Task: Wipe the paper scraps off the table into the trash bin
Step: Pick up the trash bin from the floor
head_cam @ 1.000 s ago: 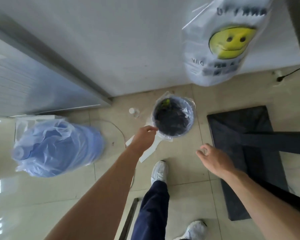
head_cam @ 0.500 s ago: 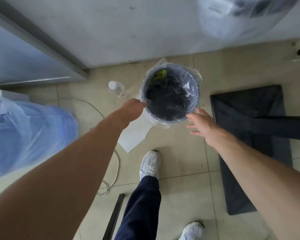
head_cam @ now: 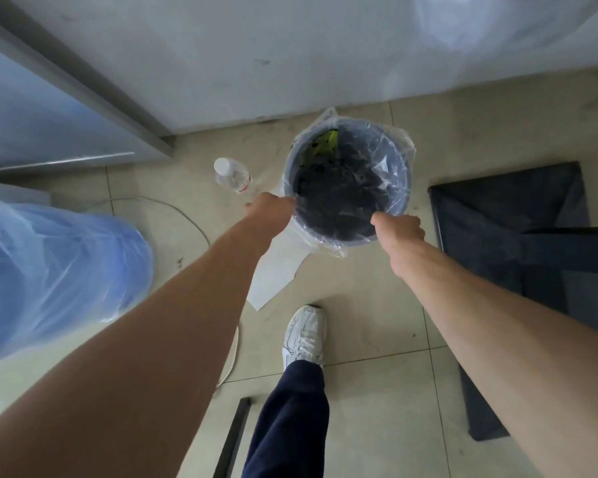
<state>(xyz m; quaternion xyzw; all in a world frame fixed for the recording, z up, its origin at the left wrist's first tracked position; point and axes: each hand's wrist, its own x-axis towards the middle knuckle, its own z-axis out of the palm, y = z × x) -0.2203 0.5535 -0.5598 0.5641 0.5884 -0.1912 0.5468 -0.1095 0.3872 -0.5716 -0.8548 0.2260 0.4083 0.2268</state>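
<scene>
A round grey trash bin (head_cam: 404,188) lined with a clear plastic bag stands on the tiled floor by the white wall; dark rubbish and a yellow-green scrap lie inside. My left hand (head_cam: 270,210) grips the bin's rim on its left side. My right hand (head_cam: 399,229) is closed on the rim at the near right. No table or paper scraps on a table are in view.
A clear plastic bottle (head_cam: 233,175) stands left of the bin. A white sheet (head_cam: 277,270) lies under the bin's near side. A blue plastic-wrapped bundle (head_cam: 49,270) sits at left, a dark mat (head_cam: 497,215) at right, a white cable (head_cam: 187,215) on the floor.
My right hand has moved forward from open beside the bin to closed on its rim. The view has dropped closer to the bin; my left hand stays on the rim.
</scene>
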